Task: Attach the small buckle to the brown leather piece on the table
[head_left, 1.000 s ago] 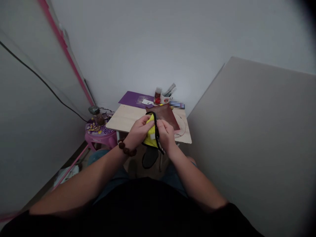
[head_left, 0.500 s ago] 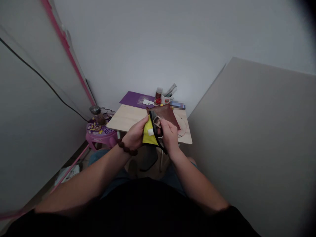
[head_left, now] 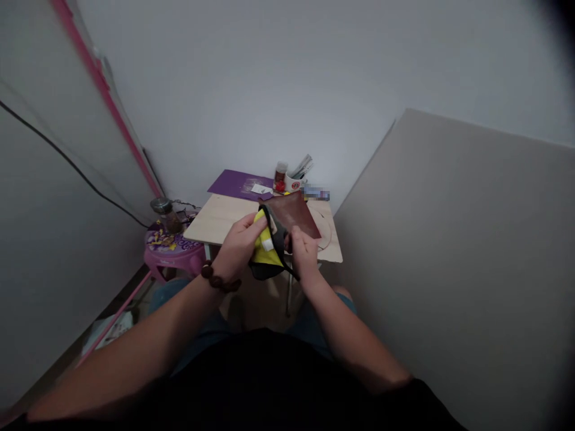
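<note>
A yellow-and-black cloth piece (head_left: 268, 254) with dark edging and a small white tag hangs between my hands, above the table's near edge. Its kind is not clear. My left hand (head_left: 238, 244) grips its yellow side, thumb on top, with a brown bead bracelet at the wrist. Closed around the dark right side is my right hand (head_left: 304, 251), its fingers partly hidden. A black strap runs below that hand. Just behind lies a brown leather-like sheet (head_left: 299, 212) on the table.
The small wooden table (head_left: 213, 218) bears a purple sheet (head_left: 231, 182), a jar (head_left: 280, 173), a cup of tools (head_left: 294, 181) and a blurred blue packet (head_left: 315, 193). A purple stool (head_left: 173, 256) holding a lidded jar (head_left: 168, 216) stands left. A pale panel (head_left: 449, 257) rises at right.
The cloth piece has turned and its dark underside shows more. The pale-rimmed patch by my right fingers is now mostly hidden. My right hand sits slightly lower; the whole view has shifted.
</note>
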{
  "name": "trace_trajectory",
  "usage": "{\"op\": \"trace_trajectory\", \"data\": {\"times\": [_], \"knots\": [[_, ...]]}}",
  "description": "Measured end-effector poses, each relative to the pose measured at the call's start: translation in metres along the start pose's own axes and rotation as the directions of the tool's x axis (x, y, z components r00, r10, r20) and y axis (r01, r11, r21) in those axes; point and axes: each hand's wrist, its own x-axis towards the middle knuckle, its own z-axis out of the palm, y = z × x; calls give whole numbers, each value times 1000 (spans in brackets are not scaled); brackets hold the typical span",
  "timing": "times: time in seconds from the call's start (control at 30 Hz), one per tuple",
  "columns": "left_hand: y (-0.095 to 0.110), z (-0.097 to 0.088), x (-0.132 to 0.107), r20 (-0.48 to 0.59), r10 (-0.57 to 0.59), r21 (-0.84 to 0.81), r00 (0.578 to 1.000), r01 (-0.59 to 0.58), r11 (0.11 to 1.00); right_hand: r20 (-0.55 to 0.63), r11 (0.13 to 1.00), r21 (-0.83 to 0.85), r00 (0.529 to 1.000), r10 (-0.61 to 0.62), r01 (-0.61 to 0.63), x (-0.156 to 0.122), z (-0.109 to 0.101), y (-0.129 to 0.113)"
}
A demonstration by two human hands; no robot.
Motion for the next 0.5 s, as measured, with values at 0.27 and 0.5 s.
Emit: {"op": "trace_trajectory", "data": {"times": [0.27, 0.5], "knots": [[7, 8, -11, 56, -105, 15, 993, 105, 994, 398, 842, 197, 826, 399, -502, -11, 27, 37], [10, 7, -12, 111, -149, 24, 983, 147, 989, 609, 676, 356, 709, 356, -645, -34, 30, 25]]}}
